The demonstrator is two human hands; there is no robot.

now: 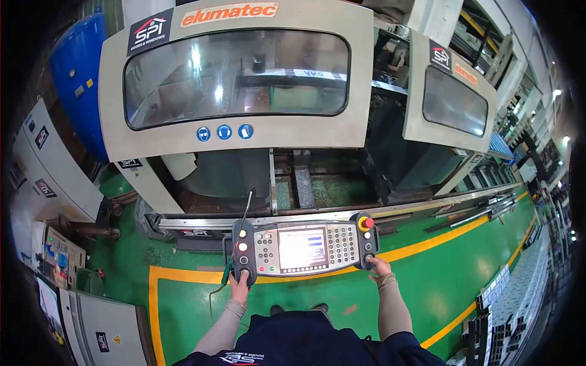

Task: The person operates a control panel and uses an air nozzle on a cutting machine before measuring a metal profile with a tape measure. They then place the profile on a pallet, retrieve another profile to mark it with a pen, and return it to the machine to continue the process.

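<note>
A machine control panel (303,248) with a lit screen, keypads and dark end grips stands in front of me. My left hand (240,288) holds the lower end of its left grip, thumb at the bottom button. At the right grip, my right hand (379,268) has its thumb on a lower button and its fingers curled under the edge. Above that hand sits a red emergency stop button (366,222) on a yellow base. A thin rod with a green handle (227,271) and a trailing cord leans beside the left grip.
Behind the panel stands a large machine with a windowed hood (238,137) and a second hood (448,91) at right. Grey cabinets (107,323) and a blue tank (79,79) are on the left. Metal profiles (519,293) lie at right. Yellow lines (421,249) cross the green floor.
</note>
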